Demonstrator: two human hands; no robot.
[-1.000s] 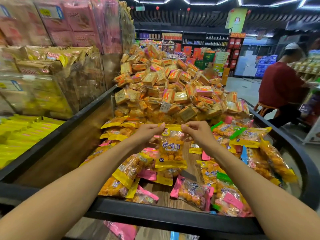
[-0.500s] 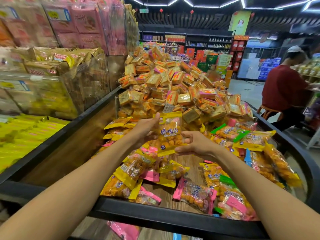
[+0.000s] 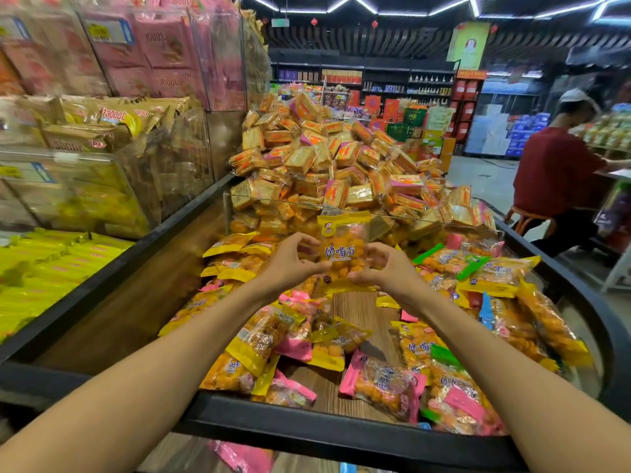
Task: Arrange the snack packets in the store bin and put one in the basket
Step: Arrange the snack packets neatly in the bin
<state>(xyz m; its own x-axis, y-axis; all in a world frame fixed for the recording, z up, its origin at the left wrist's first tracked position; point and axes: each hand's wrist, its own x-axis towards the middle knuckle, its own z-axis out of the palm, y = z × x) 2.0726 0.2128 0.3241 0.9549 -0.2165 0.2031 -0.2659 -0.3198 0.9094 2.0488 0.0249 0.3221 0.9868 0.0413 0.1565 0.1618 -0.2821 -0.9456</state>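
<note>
Yellow snack packet (image 3: 342,256) is upright at frame centre above the store bin (image 3: 341,430), left hand (image 3: 290,264) and right hand (image 3: 382,268) pinching its lower sides with curled fingers. Best to lower it flat onto the loose packets (image 3: 273,339), label up. No basket visible.

yellow snack packet (image 3: 343,254) upright above bin (image 3: 341,428) — others scattered

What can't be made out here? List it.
- Basket: not in the head view.
- Packet lower corners: covered by both hands' grip.
- Left shelf labels: blurred.
- Pink packet below the bin rim: cut off by the bottom edge.
</note>
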